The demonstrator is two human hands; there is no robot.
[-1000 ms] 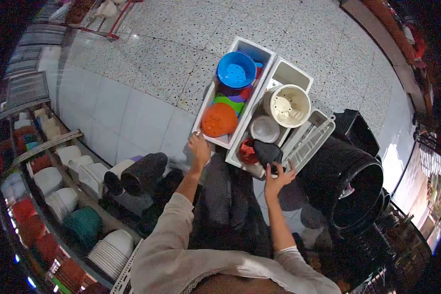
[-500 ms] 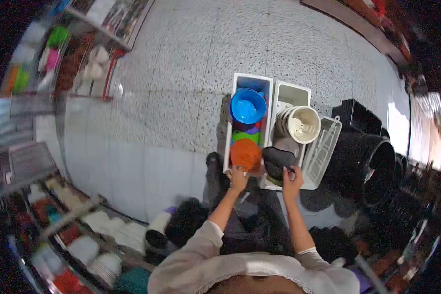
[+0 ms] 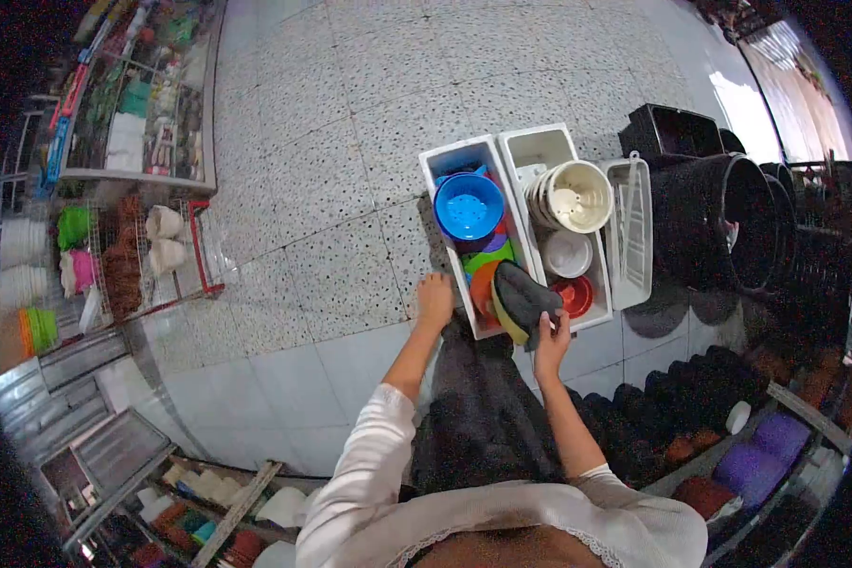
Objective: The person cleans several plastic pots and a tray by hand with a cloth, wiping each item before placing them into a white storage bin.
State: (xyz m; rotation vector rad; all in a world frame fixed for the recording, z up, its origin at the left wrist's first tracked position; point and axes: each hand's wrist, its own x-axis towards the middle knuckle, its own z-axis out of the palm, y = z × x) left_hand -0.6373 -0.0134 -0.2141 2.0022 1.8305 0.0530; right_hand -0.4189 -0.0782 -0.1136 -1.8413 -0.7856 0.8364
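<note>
My right hand [image 3: 551,346] pinches the edge of a dark grey cloth [image 3: 525,295] with a yellowish side. The cloth hangs over the near end of two long white planters. Partly behind it is an orange pot [image 3: 483,287] in the left planter [image 3: 430,163]. That planter also holds a blue pot [image 3: 469,205] and a green piece [image 3: 488,259]. Beside it, the right planter [image 3: 566,142] carries stacked cream pots [image 3: 577,197], a white pot [image 3: 568,254] and a red pot [image 3: 575,295]. My left hand [image 3: 434,299] is empty, fingers extended, just left of the left planter.
A translucent slatted tray [image 3: 631,237] leans along the right planter. Large black pots [image 3: 719,222] stand farther right. Shelves with pots [image 3: 114,256] line the left, and more pots [image 3: 767,445] lie at lower right. Speckled tile floor [image 3: 350,142] surrounds the planters.
My left hand has come away from the orange pot to the left. My right hand has brought the cloth leftward over the orange pot, uncovering the red pot. The camera view has turned.
</note>
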